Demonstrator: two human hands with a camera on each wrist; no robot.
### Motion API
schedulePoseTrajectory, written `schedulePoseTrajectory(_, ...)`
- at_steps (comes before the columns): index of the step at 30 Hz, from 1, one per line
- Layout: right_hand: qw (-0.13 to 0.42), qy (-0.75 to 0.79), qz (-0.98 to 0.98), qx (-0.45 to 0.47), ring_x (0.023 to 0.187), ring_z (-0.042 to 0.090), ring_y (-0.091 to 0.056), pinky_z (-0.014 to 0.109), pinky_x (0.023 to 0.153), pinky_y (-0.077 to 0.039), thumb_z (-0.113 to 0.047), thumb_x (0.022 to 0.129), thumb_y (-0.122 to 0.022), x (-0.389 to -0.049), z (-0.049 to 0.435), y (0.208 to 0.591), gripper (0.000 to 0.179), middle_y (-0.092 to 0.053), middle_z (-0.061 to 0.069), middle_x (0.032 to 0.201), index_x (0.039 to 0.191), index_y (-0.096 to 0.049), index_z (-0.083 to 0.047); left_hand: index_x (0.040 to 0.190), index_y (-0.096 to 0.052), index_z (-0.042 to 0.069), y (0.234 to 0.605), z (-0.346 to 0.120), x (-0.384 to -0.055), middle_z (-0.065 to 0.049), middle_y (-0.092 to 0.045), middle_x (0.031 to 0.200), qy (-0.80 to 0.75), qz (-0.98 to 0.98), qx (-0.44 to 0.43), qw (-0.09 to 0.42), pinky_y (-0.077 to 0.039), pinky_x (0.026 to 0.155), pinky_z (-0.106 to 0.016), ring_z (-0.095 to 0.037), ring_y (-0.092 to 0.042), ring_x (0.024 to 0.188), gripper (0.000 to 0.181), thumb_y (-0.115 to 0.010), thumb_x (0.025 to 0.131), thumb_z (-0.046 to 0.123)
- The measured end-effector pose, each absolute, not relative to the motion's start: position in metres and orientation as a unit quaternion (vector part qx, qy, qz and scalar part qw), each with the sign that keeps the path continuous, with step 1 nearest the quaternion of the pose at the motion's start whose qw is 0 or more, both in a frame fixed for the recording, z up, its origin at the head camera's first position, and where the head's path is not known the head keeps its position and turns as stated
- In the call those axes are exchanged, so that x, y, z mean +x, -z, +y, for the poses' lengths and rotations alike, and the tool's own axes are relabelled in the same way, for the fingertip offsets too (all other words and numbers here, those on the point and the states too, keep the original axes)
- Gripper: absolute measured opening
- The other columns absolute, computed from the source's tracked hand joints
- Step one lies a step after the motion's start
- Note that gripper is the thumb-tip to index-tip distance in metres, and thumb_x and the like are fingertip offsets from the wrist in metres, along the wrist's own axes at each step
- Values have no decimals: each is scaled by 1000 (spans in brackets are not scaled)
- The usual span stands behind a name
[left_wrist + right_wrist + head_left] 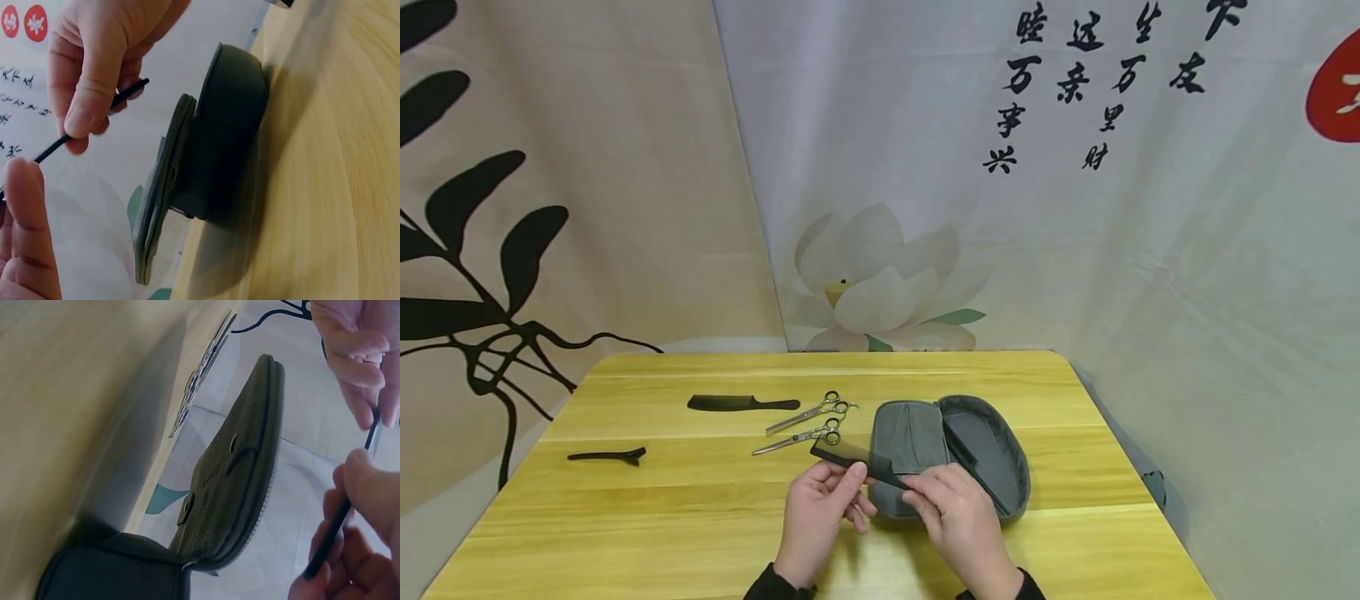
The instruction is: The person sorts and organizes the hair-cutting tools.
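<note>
A black comb (850, 454) is held in the air over the near left edge of an open grey zip case (908, 429). My left hand (823, 508) pinches its toothed part between thumb and fingers. On the other end, my right hand (958, 517) grips the narrow handle; the left wrist view shows this handle (128, 92) poking out past the fingers. Inside the case's right half lies a second black comb (961, 450) with a long thin tail. The right wrist view shows the case's raised flap (234, 469) beside both hands.
Left of the case lie two pairs of silver scissors, the upper pair (808, 414) and the lower pair (797, 439). Beyond them is a wide black comb (730, 403). A black hair clip (610, 456) lies farther left on the wooden table (685, 533). A printed curtain hangs behind.
</note>
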State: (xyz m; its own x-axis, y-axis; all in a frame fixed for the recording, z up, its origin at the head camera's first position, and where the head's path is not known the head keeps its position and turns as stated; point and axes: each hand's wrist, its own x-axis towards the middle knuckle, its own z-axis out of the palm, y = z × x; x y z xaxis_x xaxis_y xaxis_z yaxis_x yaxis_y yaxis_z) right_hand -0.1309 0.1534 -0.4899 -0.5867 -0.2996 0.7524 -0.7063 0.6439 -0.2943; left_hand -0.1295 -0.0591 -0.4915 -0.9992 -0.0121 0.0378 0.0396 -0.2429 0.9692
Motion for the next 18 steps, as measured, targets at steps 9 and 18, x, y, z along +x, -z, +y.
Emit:
schedulePoseTrajectory(9,363,-336,-835,239,86,13,-65,17,77,-52,-4,79,-91,-137,167,486,24,-74,-5,92,99,-83,-14,124,-63,-10,495,-58,-134,-14,-69,100,778,-628,-3,-17,-63,58,-32,-18,-70,72,39,-77,100,17)
schedulePoseTrajectory(18,346,-439,-822,111,68,2,-61,11,59,-48,-1,86,-87,-149,202,484,16,-79,4,92,100,-85,-9,144,-49,-11,511,-60,-140,-15,-68,120,749,-655,37,-94,-64,69,-32,-19,-69,80,58,-73,104,24)
